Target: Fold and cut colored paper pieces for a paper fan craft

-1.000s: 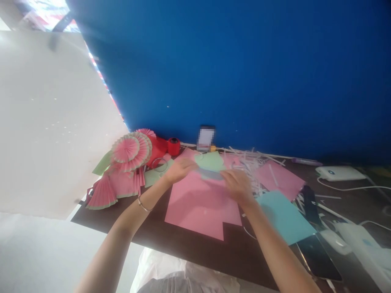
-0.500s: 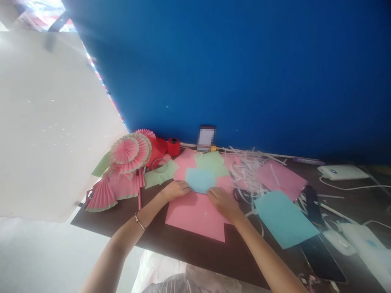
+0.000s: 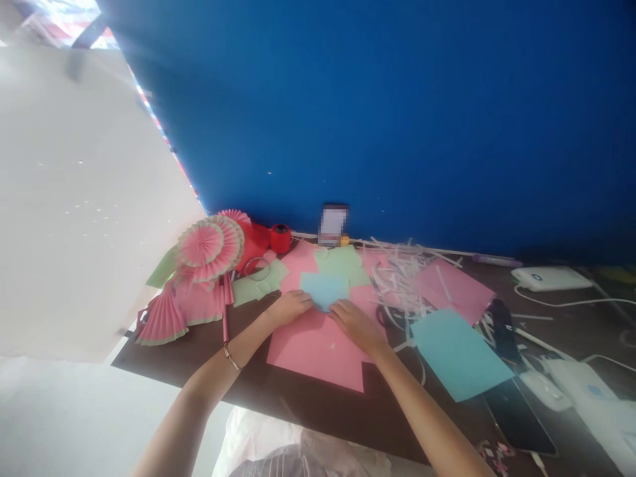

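A small sheet of light blue paper [image 3: 324, 287] lies over pink and green sheets in the middle of the table. At its near left corner, my left hand [image 3: 294, 307] has its fingers together on the edge. My right hand [image 3: 355, 323] pinches the same near edge a little further right, fingers curled. Only a short gap separates the two hands, and the fingertips partly hide that edge. Beneath them spreads a large pink sheet [image 3: 318, 354], with a pale green sheet [image 3: 340, 258] behind the blue one.
Pleated pink-and-green paper fans [image 3: 203, 248] are piled at left beside a red tape roll [image 3: 281, 238]. White paper strips [image 3: 402, 285] are heaped at right, near a larger blue sheet [image 3: 460, 354], a pink sheet [image 3: 454, 288], a phone [image 3: 519, 417] and a white mouse [image 3: 545, 389]. A blue partition [image 3: 377, 119] rises behind.
Both hands have moved closer together along the near edge of the blue paper, the left one rightward and the right one leftward. The paper itself stays in about the same place.
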